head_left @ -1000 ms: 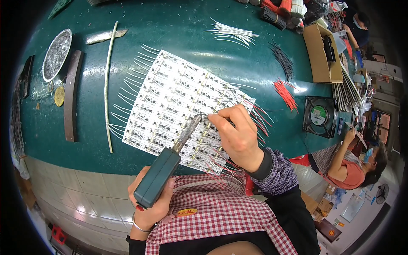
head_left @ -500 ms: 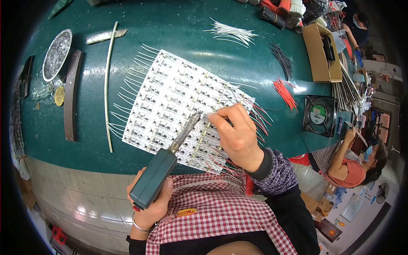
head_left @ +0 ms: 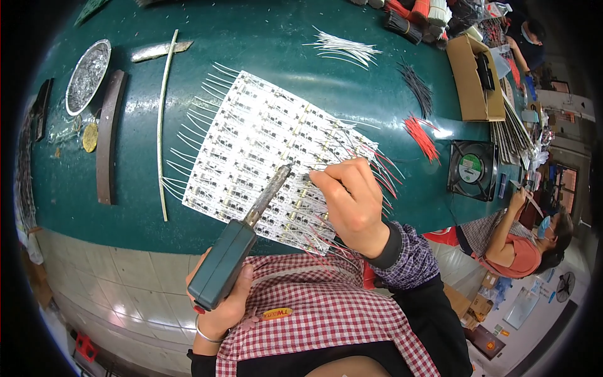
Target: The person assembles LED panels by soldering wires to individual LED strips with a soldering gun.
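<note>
Head view, looking straight down: the left hand (head_left: pixel 217 301) is wrapped tight around the green handle of a soldering iron (head_left: pixel 242 245), held low at about 7 o'clock from the panel so the long shaft slants up toward 1 o'clock and the tip lands on the work at a shallow angle. That grip well back on the handle keeps the fingers away from the hot end. The right hand (head_left: pixel 352 201) comes in from 5 o'clock, fingers pinched together on a thin white wire (head_left: pixel 314 177), feeding its end right beside the iron's tip; the two meet near the middle of the white circuit-board panel (head_left: pixel 257 147). The panel lies flat on the green table (head_left: pixel 270 38), turned on the diagonal, so its near edge faces the person. White leads fan out from its 9 o'clock edge, red and white ones from its 3 o'clock edge, under the right wrist.

Supplies sit within reach: loose white wires (head_left: pixel 342 47) at 12 o'clock, black wires (head_left: pixel 418 88) and red wires (head_left: pixel 421 138) at 2 o'clock, just beside a cardboard box (head_left: pixel 477 81). A small black fan (head_left: pixel 472 171) stands at 3 o'clock. A round metal dish (head_left: pixel 86 76) rests at 10 o'clock, well apart from the panel. Another person (head_left: pixel 521 242) works at 4 o'clock.
</note>
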Demonstrator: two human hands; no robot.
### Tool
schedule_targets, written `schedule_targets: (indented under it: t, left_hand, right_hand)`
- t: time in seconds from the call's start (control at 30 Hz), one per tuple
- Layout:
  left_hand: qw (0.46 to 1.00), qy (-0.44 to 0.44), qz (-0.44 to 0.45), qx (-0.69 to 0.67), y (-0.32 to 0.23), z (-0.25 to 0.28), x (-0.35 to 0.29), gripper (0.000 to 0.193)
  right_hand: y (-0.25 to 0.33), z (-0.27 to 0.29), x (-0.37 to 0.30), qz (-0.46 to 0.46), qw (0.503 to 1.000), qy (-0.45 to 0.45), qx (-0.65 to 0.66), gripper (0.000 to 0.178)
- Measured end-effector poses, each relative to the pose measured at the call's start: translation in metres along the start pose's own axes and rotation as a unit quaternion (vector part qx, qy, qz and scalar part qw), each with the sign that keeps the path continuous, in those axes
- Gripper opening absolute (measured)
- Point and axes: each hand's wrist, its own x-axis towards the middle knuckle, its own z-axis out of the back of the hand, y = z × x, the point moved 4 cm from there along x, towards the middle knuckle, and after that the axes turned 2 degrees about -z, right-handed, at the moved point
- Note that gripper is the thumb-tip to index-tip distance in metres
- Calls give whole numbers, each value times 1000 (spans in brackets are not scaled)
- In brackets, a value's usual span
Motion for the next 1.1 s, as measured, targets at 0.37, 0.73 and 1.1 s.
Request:
schedule_targets:
  t: [0.37,0.73,1.1]
  left_hand:
    - [1000,11,6,15,-2,-2,1,24]
    - [999,33,27,-21,0,-10,6,21]
    - [999,40,19,-14,0,-9,7,20]
  right_hand:
    - [-5,-6,-3,-10,998,54,-28,33]
    - [-4,-5,-3,-12,997,79,-16,34]
    - [-6,-5,2,-26,995,96,6,32]
